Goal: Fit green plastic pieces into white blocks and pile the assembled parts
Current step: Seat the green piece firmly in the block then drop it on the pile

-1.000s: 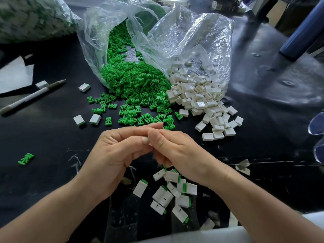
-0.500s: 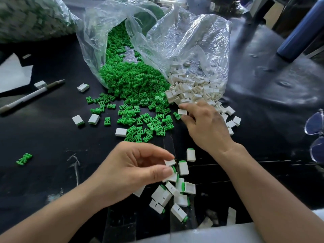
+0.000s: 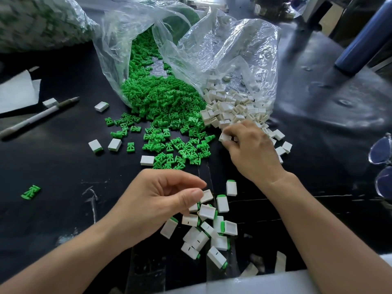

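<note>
Pinch by right hand [image 3: 252, 149] on small white hollow plastic block [image 3: 224, 137], at near edge of white heap [image 3: 233, 111] spilling from clear plastic bag [image 3: 222, 52]. Likely light, stiff and smooth; best taken by flat sides, slot left free. Left hand [image 3: 157, 200] loosely curled, seemingly holding nothing, above pile of assembled white-and-green parts [image 3: 203, 232]. Small green plastic pieces [image 3: 165, 111] heaped beyond. Right fingertips partly hidden under palm; slot direction of pinched block unclear.
</note>
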Available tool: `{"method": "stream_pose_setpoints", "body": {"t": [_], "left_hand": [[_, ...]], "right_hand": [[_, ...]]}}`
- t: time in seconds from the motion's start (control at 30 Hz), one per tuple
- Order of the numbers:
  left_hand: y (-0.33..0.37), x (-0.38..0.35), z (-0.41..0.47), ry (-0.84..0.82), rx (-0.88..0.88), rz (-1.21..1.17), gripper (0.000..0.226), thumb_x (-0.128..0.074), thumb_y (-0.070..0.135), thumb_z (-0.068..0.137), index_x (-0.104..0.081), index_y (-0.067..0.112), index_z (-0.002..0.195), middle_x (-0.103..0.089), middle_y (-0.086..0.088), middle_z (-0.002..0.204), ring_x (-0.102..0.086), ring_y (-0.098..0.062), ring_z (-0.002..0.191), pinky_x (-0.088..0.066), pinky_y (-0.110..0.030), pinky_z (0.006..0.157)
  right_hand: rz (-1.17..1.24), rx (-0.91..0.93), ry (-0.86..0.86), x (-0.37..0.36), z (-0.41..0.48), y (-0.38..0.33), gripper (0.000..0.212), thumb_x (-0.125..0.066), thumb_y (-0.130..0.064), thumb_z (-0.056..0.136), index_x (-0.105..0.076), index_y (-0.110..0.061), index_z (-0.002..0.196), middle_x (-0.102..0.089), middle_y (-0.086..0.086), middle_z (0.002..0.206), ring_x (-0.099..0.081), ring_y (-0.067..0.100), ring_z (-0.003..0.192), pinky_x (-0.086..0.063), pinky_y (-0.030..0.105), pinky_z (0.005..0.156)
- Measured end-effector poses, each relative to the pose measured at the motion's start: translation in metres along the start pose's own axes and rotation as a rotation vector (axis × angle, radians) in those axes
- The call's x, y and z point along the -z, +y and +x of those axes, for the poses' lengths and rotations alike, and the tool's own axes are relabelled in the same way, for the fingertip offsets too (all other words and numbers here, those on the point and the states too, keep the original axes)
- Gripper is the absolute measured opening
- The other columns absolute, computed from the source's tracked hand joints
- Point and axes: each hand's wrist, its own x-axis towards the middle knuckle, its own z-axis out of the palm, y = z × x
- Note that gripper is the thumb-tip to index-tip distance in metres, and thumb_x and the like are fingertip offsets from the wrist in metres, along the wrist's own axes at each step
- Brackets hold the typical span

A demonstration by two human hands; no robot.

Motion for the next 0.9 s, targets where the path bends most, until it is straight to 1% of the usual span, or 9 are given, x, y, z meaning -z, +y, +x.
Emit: {"method": "stream_pose_setpoints", "body": {"t": [0.1,0.17,0.23,0.3,0.4,0.5,0.67,0.77,0.9], "left_hand": [[-0.002,0.003,0.003,0.155,-0.029,0.029,0.027,-0.067,0.030,0.058,-0.074,0.027,0.084,-0.072,-0.003,0.079,-0.063,-0.009,0.056,-0.045,-0.011,0.049],[-0.005,0.005,0.006,0.241,-0.047,0.040,0.034,-0.067,0.028,0.058,-0.070,0.034,0.092,-0.072,0.006,0.088,-0.065,-0.008,0.062,-0.047,-0.012,0.052],[-0.007,0.008,0.007,0.280,-0.066,0.049,0.045,-0.069,0.026,0.058,-0.066,0.041,0.099,-0.069,0.013,0.095,-0.064,-0.005,0.066,-0.048,-0.012,0.056],[-0.009,0.008,0.008,0.279,-0.083,0.032,0.048,-0.070,0.022,0.057,-0.067,0.041,0.100,-0.069,0.012,0.097,-0.064,-0.004,0.066,-0.050,-0.012,0.060],[-0.008,0.005,0.008,0.224,-0.113,-0.017,0.031,-0.070,0.017,0.057,-0.073,0.027,0.087,-0.072,-0.001,0.085,-0.066,-0.005,0.063,-0.049,-0.011,0.058],[-0.006,0.005,0.008,0.208,-0.121,-0.016,0.019,-0.070,0.017,0.057,-0.073,0.019,0.076,-0.073,-0.002,0.071,-0.066,-0.006,0.059,-0.050,-0.013,0.054],[-0.004,0.003,0.008,0.239,-0.058,-0.031,0.016,-0.068,0.017,0.060,-0.069,0.008,0.074,-0.069,-0.006,0.063,-0.066,-0.011,0.055,-0.051,-0.017,0.050],[-0.005,0.003,0.009,0.244,-0.038,-0.084,0.015,-0.066,0.013,0.063,-0.066,0.004,0.075,-0.068,-0.008,0.064,-0.067,-0.015,0.056,-0.052,-0.018,0.050],[-0.005,0.002,0.009,0.234,-0.020,-0.122,0.012,-0.066,0.005,0.064,-0.064,0.002,0.075,-0.068,-0.009,0.064,-0.068,-0.017,0.058,-0.052,-0.018,0.050]], "right_hand": [[0.218,0.007,0.060,0.008,-0.004,-0.007,0.016,-0.061,-0.018,0.088,-0.067,-0.011,0.101,-0.066,0.002,0.095,-0.060,0.015,0.083,-0.041,0.019,0.079],[0.427,-0.005,-0.063,0.013,-0.009,-0.015,0.015,-0.063,-0.022,0.086,-0.066,-0.014,0.099,-0.064,-0.007,0.086,-0.058,0.004,0.075,-0.045,0.011,0.073],[0.582,0.000,-0.251,0.014,-0.015,-0.023,0.013,-0.064,-0.029,0.082,-0.057,-0.022,0.091,-0.061,-0.004,0.083,-0.060,0.009,0.076,-0.052,0.019,0.073],[0.663,0.041,-0.386,0.014,-0.020,-0.030,0.014,-0.065,-0.028,0.081,-0.051,-0.023,0.084,-0.063,0.005,0.081,-0.063,0.021,0.077,-0.055,0.038,0.073],[0.729,0.090,-0.469,0.012,-0.026,-0.036,0.013,-0.065,-0.021,0.083,-0.053,-0.023,0.079,-0.065,0.006,0.075,-0.064,0.026,0.073,-0.053,0.051,0.070],[0.749,0.089,-0.494,0.009,-0.028,-0.038,0.015,-0.065,-0.021,0.084,-0.052,-0.025,0.077,-0.063,0.004,0.072,-0.063,0.030,0.073,-0.051,0.054,0.070],[0.600,0.085,-0.372,0.016,-0.023,-0.035,0.039,-0.050,-0.057,0.074,-0.058,-0.019,0.075,-0.064,0.003,0.068,-0.061,0.018,0.063,-0.054,0.038,0.063],[0.375,0.009,-0.179,0.016,-0.016,-0.021,0.025,-0.059,-0.042,0.084,-0.060,-0.019,0.076,-0.054,-0.010,0.061,-0.047,0.003,0.056,-0.038,0.012,0.054],[0.265,-0.049,-0.119,0.008,-0.011,-0.016,0.015,-0.064,-0.033,0.084,-0.062,-0.020,0.089,-0.052,-0.016,0.069,-0.052,0.006,0.069,-0.039,0.016,0.062]]}}
